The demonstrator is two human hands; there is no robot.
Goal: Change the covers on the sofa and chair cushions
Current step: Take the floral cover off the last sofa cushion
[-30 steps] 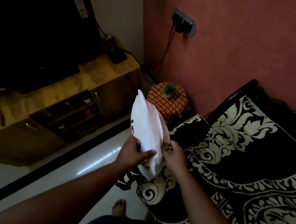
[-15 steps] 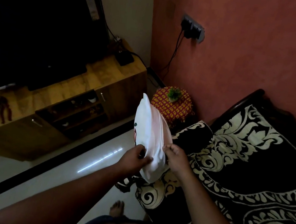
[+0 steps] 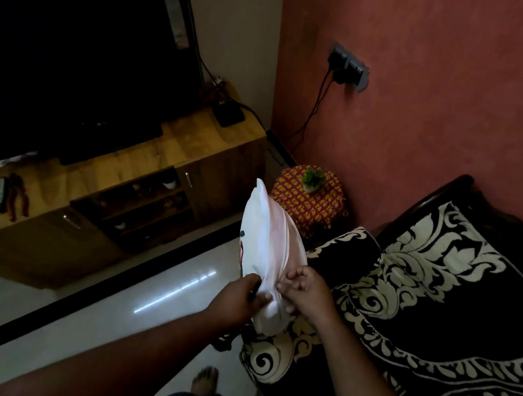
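A person holds a white cushion on edge above the front corner of the black-and-cream patterned sofa. The left hand and right hand each grip its lower end, fingers pinching bunched cover fabric. It looks light, soft and loose, likely best handled by the cover's seam edge rather than the slack middle.

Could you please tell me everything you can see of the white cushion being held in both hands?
The white cushion is soft fabric with a pinkish tint along its folds and a small dark printed mark on one face. It is held edge-on, upright, above the floor beside the sofa's corner. The left hand and right hand pinch its lower end, where the cloth bunches into creases.
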